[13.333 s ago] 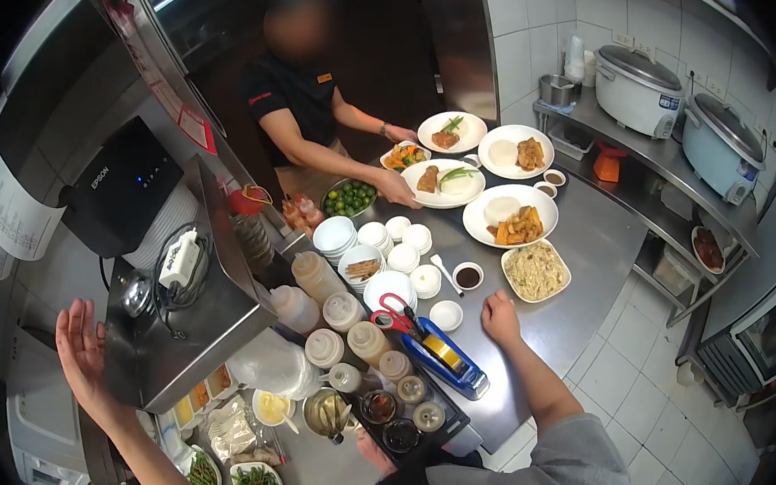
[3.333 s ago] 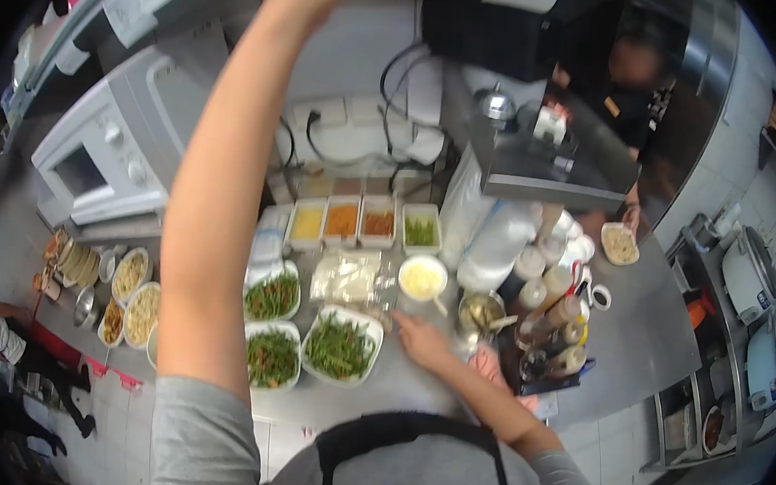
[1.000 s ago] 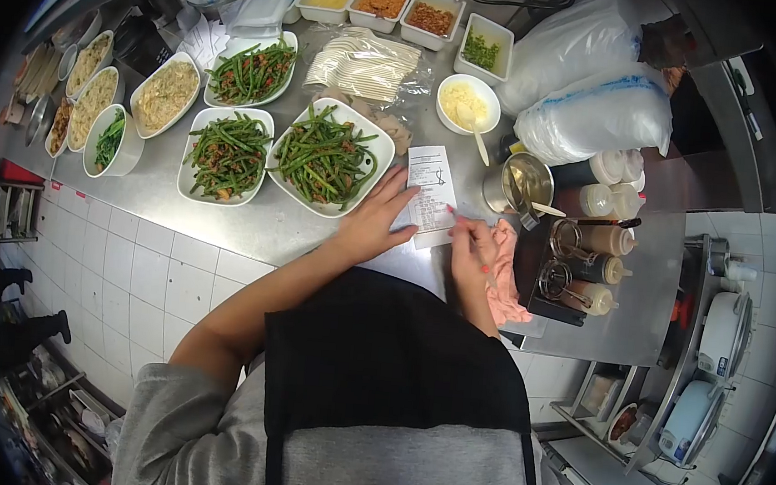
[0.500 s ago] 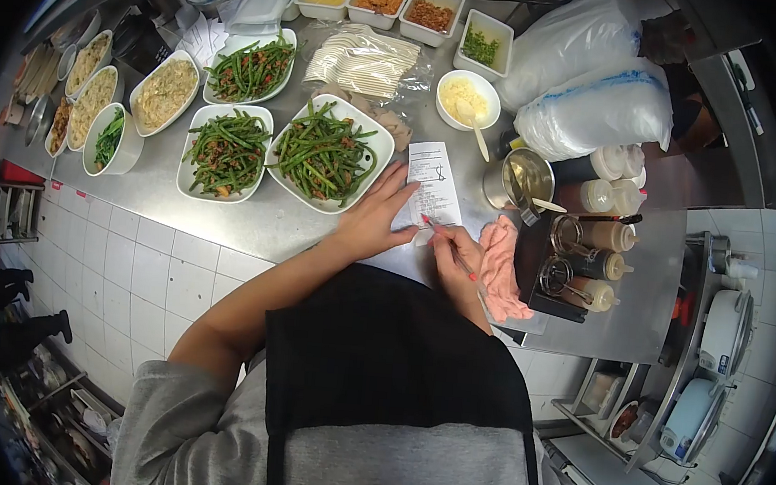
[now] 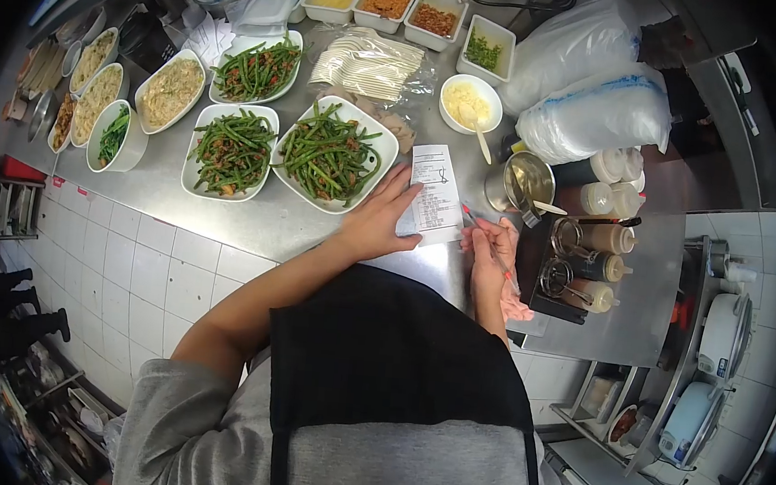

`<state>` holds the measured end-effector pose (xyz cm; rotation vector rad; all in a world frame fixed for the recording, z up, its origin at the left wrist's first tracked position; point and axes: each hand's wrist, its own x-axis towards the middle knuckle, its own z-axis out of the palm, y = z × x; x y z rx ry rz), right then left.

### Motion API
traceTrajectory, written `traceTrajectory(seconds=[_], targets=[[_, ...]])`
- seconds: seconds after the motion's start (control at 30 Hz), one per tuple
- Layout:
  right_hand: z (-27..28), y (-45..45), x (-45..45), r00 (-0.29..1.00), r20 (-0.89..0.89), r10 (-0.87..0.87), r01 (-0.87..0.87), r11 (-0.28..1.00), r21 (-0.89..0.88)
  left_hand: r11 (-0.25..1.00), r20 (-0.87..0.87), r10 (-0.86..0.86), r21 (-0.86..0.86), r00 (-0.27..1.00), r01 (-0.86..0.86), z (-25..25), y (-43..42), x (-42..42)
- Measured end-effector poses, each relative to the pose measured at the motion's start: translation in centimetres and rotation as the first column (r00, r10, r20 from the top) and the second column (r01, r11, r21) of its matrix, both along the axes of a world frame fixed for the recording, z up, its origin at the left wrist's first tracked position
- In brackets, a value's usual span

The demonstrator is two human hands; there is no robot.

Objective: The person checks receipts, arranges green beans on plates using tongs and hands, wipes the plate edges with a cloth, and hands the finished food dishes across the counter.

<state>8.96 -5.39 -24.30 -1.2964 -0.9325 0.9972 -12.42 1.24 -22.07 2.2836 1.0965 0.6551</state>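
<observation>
A printed receipt (image 5: pixel 437 201) with a handwritten mark near its top lies on the steel counter. My left hand (image 5: pixel 379 219) rests flat with fingers spread, fingertips on the receipt's left edge. My right hand (image 5: pixel 494 251) is closed around a red pen (image 5: pixel 469 214), held off the paper to its right. Part of a pink cloth (image 5: pixel 518 308) shows below my right hand, which covers the rest. Just beyond my left hand are cooked green beans (image 5: pixel 334 154) on a white plate (image 5: pixel 340 208).
More green beans (image 5: pixel 231 153) and white dishes of pale food (image 5: pixel 170 91) stand left. Behind are wrapped chopsticks (image 5: pixel 368 61), topping tubs (image 5: pixel 386 2) and a bowl of chopped garlic (image 5: pixel 470 101). A metal pot (image 5: pixel 518 182), squeeze bottles (image 5: pixel 609 237) and plastic bags (image 5: pixel 594 108) stand right.
My right hand has lifted the pen off the receipt and moved right, over the pink cloth. My left hand stays at the receipt's edge.
</observation>
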Motion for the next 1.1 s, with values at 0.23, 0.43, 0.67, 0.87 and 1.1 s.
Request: traceTrajectory(seconds=[0.23,0.43,0.67,0.87,1.1], targets=[[0.0,-1.6,-0.6,0.997,-0.022,0.078,-0.078,0.997,0.017,0.998,0.003,0.020,-0.053,1.000,-0.020,0.2,0.0,0.0],[0.3,-1.2,-1.1,0.995,-0.085,0.054,-0.051,0.998,0.028,0.989,0.051,0.065,-0.136,0.997,-0.057,1.1,-0.1,0.1],[-1.9,-1.5,-0.5,0.997,-0.011,0.070,-0.069,0.993,0.098,0.993,0.044,0.044,-0.115,0.998,-0.038,1.4,-0.1,0.0],[0.4,-0.8,-2.0,0.984,0.159,0.084,-0.111,0.980,0.167,0.998,0.016,0.006,-0.056,1.000,-0.005,0.7,0.0,0.0],[0.6,-1.0,-1.8,0.976,0.207,0.074,-0.096,0.991,0.095,0.998,0.095,-0.020,-0.050,0.995,0.025,-0.3,0.0,-0.2]])
